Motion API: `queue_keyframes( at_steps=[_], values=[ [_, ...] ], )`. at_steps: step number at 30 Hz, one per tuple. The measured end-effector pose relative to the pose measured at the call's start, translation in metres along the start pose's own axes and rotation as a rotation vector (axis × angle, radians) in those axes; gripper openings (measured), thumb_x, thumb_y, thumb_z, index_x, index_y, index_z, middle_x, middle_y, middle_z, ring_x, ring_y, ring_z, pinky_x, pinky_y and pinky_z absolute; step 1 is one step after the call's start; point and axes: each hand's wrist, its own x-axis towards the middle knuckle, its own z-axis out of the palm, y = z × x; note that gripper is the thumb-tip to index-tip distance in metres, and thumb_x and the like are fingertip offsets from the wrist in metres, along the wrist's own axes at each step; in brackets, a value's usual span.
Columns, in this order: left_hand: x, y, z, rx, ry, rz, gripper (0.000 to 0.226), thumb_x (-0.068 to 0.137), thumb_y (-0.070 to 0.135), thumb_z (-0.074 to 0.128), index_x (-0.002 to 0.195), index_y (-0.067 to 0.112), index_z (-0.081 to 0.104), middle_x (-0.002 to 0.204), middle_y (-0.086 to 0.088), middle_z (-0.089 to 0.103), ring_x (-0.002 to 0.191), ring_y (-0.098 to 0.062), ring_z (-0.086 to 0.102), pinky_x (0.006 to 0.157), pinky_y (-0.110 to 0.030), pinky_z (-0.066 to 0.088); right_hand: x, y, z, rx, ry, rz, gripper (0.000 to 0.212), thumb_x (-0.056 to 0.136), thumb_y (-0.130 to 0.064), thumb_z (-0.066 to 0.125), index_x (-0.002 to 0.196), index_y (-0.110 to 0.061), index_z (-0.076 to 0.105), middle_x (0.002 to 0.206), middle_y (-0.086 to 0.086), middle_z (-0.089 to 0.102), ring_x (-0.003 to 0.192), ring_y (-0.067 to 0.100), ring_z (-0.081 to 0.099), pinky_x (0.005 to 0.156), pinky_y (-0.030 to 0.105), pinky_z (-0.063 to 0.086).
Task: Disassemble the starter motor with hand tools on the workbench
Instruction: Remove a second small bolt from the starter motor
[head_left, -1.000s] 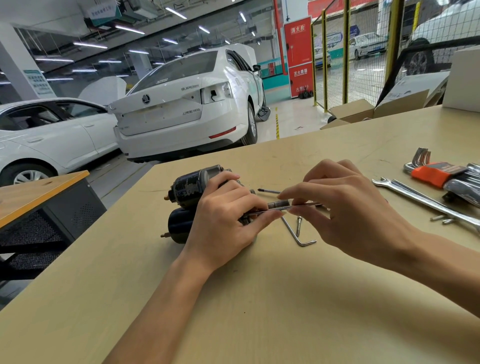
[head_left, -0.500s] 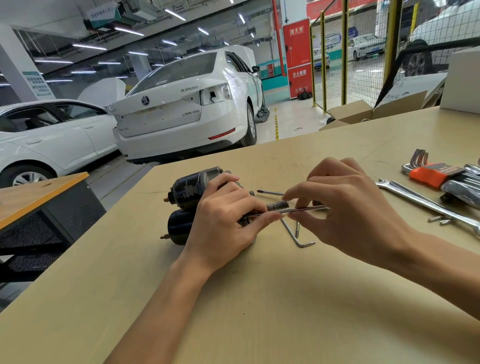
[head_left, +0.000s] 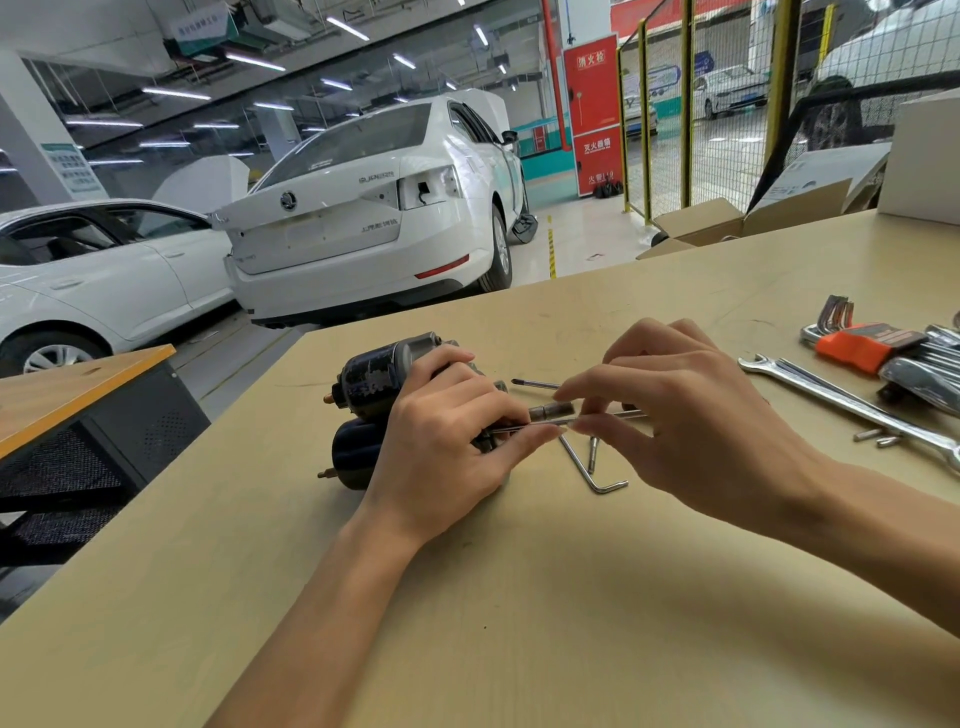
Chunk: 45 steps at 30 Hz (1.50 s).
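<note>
The starter motor, a dark cylinder with a second dark cylinder below it, lies on its side on the tan workbench. My left hand is curled over its right end and holds it down. My right hand pinches a long thin metal bolt that runs from the motor's end toward the right. A short metal shaft shows just above the bolt. The motor's right end is hidden under my left hand.
A bent hex key and a loose bolt lie under my right hand, another thin bolt behind it. At the right are a long wrench, an orange hex-key set and small screws. Cardboard boxes sit at the far edge.
My right hand has shifted slightly left along the thin bolt. My left hand stays on the motor.
</note>
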Motion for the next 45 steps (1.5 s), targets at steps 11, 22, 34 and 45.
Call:
queue_keyframes(
  at_steps=[11, 22, 34, 45],
  values=[
    [-0.0003, -0.0009, 0.0003, -0.004, -0.005, 0.005, 0.029, 0.086, 0.039, 0.072, 0.075, 0.012, 0.077, 0.07, 0.003, 0.069, 0.068, -0.016, 0.062, 0.101, -0.033, 0.04, 0.0004, -0.0029, 0.0002, -0.03, 0.015, 0.0, 0.031, 0.067, -0.017, 0.09, 0.095, -0.014, 0.078, 0.076, -0.007, 0.071, 0.079, 0.02, 0.058, 0.07, 0.032, 0.035],
    [-0.0002, -0.0012, 0.0, -0.006, -0.003, 0.015, 0.026, 0.087, 0.037, 0.072, 0.078, 0.013, 0.079, 0.069, 0.002, 0.069, 0.068, -0.017, 0.061, 0.099, -0.037, 0.043, -0.0025, -0.0029, 0.001, 0.01, -0.074, -0.005, 0.012, 0.081, -0.017, 0.08, 0.092, -0.019, 0.078, 0.073, -0.008, 0.068, 0.076, 0.02, 0.055, 0.068, 0.038, 0.045],
    [-0.0003, -0.0003, -0.0002, 0.009, -0.012, 0.004, 0.028, 0.087, 0.038, 0.072, 0.077, 0.012, 0.078, 0.071, 0.002, 0.07, 0.069, -0.018, 0.063, 0.101, -0.033, 0.041, -0.0014, -0.0009, 0.0018, 0.053, -0.03, -0.031, 0.016, 0.079, -0.014, 0.08, 0.094, -0.021, 0.078, 0.074, -0.013, 0.069, 0.077, 0.017, 0.056, 0.068, 0.036, 0.044],
    [-0.0014, -0.0017, 0.0007, -0.018, -0.007, 0.003, 0.027, 0.087, 0.039, 0.071, 0.077, 0.014, 0.078, 0.071, 0.003, 0.07, 0.069, -0.015, 0.062, 0.102, -0.034, 0.041, -0.001, -0.0027, -0.0002, 0.02, 0.023, 0.013, 0.018, 0.072, -0.019, 0.085, 0.089, -0.02, 0.078, 0.072, -0.011, 0.07, 0.08, 0.011, 0.049, 0.072, 0.032, 0.035]
  ],
)
